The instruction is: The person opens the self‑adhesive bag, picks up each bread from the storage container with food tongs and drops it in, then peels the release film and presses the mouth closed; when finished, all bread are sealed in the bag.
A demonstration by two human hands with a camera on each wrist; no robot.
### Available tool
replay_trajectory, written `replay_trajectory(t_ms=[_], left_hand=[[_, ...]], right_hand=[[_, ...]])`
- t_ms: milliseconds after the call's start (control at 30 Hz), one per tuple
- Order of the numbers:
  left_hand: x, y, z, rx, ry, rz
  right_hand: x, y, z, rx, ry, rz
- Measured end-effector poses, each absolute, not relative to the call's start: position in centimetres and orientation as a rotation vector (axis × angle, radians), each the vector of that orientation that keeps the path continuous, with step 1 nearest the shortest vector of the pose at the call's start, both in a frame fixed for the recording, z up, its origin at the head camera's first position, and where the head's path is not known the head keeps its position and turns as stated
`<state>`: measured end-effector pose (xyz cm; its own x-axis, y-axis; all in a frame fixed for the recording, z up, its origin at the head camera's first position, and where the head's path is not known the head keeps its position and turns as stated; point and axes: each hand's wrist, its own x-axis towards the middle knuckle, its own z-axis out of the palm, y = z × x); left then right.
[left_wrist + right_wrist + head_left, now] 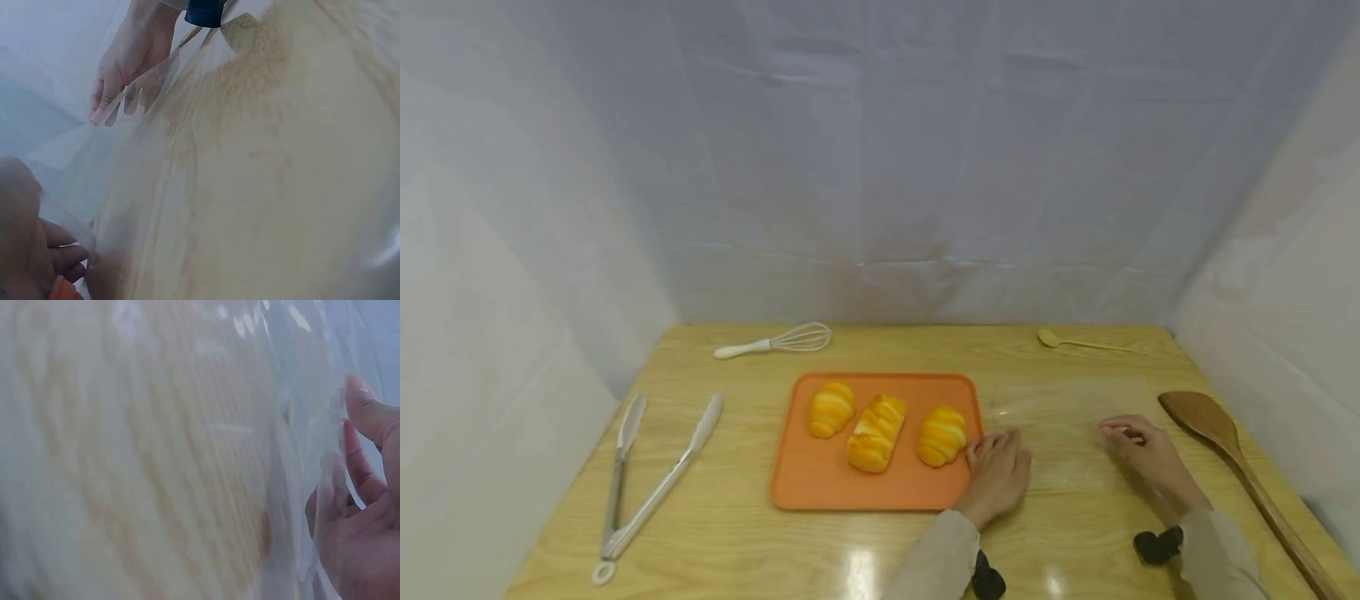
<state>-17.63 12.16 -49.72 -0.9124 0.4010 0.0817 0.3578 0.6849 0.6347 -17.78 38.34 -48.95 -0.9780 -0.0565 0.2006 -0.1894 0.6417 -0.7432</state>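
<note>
A clear plastic film (1067, 425) stretches between my two hands over the right part of the table; whether it is a bag or a single sheet I cannot tell. My right hand (1153, 462) pinches its right edge with thumb and fingers, seen also in the right wrist view, where the film (294, 456) looks folded and shiny. The left hand (1000, 475) holds the film's left edge with curled fingers, beside the right rim of an orange tray (820, 492). On that tray lie two croissant-shaped breads (831, 410) (942, 437) and an oblong bread (877, 433) between them.
Open metal tongs (651, 500) lie on the wooden table (730, 542) at the left. A white whisk (775, 342) lies at the back left and a yellow spoon (1082, 342) at the back right. A long wooden spatula (1240, 458) lies along the right edge. White sheeting surrounds the table.
</note>
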Motion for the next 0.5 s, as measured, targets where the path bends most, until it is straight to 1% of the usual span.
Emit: replay_trajectory(t_ms=[100, 333, 500], left_hand=[[-17.6, 12.1, -49.6, 0.646, 2.84, 1.019], [-17.6, 12.3, -49.6, 0.641, 2.877, 0.934], [-17.6, 12.3, -49.7, 0.656, 2.92, 0.899]], right_hand=[[-17.6, 38.4, -49.0, 0.192, -2.687, 1.302], [-18.1, 38.0, -48.9, 0.335, -2.778, 1.15], [-18.9, 37.5, -48.4, 0.286, -2.989, 1.113]])
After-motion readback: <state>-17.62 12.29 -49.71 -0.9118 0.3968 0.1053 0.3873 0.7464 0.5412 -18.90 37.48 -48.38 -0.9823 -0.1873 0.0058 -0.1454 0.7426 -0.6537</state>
